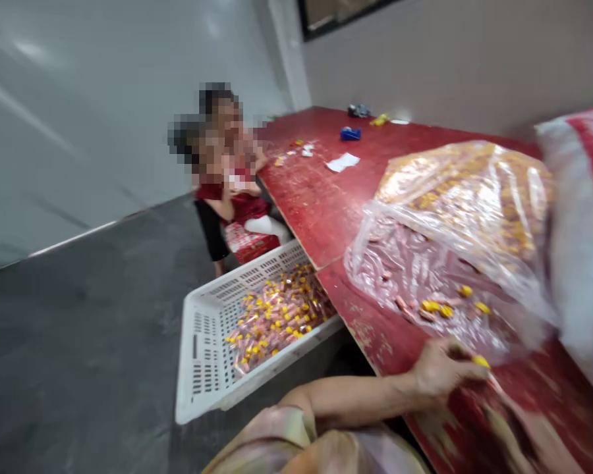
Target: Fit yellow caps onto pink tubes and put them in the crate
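My left hand [442, 372] rests on the red table [326, 204] at the mouth of a clear plastic bag [454, 243] full of small pink tubes with yellow caps. Its fingers pinch one yellow-capped tube [480, 361] beside a few loose tubes [437, 307] inside the bag's opening. A blurred shape at the lower right looks like my right hand [518, 434]; what it holds cannot be made out. A white slotted crate [205, 342] stands below the table edge, partly filled with the same tubes [277, 316].
A person in red and black sits at the table's left side beyond the crate. A white and red sack [580, 217] lies at the right. A blue tape dispenser [350, 133], paper scraps [342, 162] and small bits lie at the far end. Grey floor lies to the left.
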### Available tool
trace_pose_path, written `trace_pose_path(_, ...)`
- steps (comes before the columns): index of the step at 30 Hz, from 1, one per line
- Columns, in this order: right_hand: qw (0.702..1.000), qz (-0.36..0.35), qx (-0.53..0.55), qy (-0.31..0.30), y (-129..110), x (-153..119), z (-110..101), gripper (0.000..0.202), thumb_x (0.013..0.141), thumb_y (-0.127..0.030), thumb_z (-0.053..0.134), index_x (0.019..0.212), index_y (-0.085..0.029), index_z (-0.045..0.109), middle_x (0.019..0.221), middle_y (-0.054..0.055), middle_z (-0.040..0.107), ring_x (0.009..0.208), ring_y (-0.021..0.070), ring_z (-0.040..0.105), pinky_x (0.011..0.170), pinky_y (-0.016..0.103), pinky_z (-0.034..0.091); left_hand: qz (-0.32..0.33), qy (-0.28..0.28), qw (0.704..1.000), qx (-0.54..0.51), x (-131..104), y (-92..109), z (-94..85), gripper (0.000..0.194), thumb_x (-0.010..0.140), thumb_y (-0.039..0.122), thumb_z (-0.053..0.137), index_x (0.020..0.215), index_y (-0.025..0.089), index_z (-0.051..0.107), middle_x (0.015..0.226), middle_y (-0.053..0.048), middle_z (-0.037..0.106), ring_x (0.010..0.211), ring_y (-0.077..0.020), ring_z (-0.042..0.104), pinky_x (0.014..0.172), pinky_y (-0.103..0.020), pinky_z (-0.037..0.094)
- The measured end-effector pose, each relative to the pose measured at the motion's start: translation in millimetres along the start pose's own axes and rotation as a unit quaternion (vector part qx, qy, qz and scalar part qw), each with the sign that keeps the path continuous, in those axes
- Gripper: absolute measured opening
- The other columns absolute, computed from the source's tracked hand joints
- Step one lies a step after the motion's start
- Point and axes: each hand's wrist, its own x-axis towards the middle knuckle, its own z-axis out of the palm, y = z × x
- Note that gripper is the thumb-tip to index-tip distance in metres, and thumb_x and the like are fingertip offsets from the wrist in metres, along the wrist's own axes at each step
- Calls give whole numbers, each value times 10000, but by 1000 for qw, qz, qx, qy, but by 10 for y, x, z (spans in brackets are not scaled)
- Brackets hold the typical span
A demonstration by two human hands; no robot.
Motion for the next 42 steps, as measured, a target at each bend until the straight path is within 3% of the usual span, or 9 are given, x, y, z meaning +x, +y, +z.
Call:
trace_pose_path(5, 998, 35, -47, 3, -35, -41, 73, 256, 920, -363, 524, 1087, -179, 584, 925, 60, 622, 785, 150, 598, 695, 264, 464, 74, -37, 995, 56, -47, 129, -114, 350, 483, 320, 848, 654, 126, 612, 612, 4, 646, 573, -103, 597, 638, -245, 482)
trace_pose_path(10, 996, 41, -69, 36, -54, 79, -23, 221, 883, -333, 588, 1038, -178, 616, 931, 53, 646, 834, 176, 564, 757, 312, 451, 54, -70, 994, 68, -32, 232, -113, 296, 533, 278, 827, 671, 128, 612, 613, -3, 662, 587, -123, 632, 646, -253, 496)
trace_pose_path(13, 991, 113, 9, 75, -80, 58, -81, 226, 858, -354, 608, 1025, -204, 632, 908, 49, 649, 843, 190, 554, 755, 335, 450, 25, -47, 998, 22, -71, 256, -104, 313, 492, 226, 834, 656, 137, 584, 617, 26, 645, 578, -119, 637, 623, -238, 488)
trace_pose_path(17, 908, 294, 244, 171, -35, -24, -53, 272, 809, -345, 655, 1013, -197, 552, 945, 51, 624, 813, 155, 594, 678, 272, 492, -10, -36, 999, -20, -69, 278, -104, 295, 505, 188, 821, 652, 140, 570, 635, 22, 646, 595, -117, 642, 627, -230, 483)
trace_pose_path(21, 849, 319, 380, 183, -68, -45, 40, 285, 785, -328, 677, 961, -191, 499, 967, 37, 589, 674, 113, 593, 623, 257, 515, -17, -37, 999, -17, -83, 246, -83, 312, 504, 238, 836, 662, 143, 585, 649, 9, 649, 627, -133, 647, 661, -259, 500)
trace_pose_path(26, 875, 318, 338, 137, -201, -24, 155, 275, 787, -349, 665, 959, -183, 529, 988, 51, 598, 829, 138, 614, 745, 260, 532, 0, -29, 999, 15, -178, 82, -44, 298, 511, 296, 842, 666, 140, 641, 689, -3, 661, 667, -115, 617, 738, -264, 497)
trace_pose_path(30, 903, 322, 273, 79, -208, -95, 271, 334, 813, -408, 615, 1049, -175, 572, 1028, 79, 611, 919, 173, 610, 802, 293, 522, 50, -46, 992, 104, -288, -53, -67, 252, 662, 375, 755, 757, 146, 707, 763, -35, 690, 766, -138, 618, 827, -278, 474)
trace_pose_path(37, 888, 341, 304, 45, -203, -187, 212, 355, 822, -458, 584, 1017, -161, 582, 710, 21, 605, 500, 113, 532, 482, 225, 472, 115, -118, 944, 287, -286, 85, -161, 270, 804, 396, 609, 773, 161, 738, 964, -80, 696, 1000, -194, 593, 947, -288, 412)
trace_pose_path(42, 971, 130, 197, -49, -401, -222, 129, 208, 864, -330, 554, 1034, -223, 608, 903, 27, 644, 765, 137, 637, 670, 202, 526, 68, -61, 950, 298, -195, 178, -124, 506, 860, 540, 430, 623, 141, 632, 710, -55, 635, 674, -136, 555, 744, -264, 451)
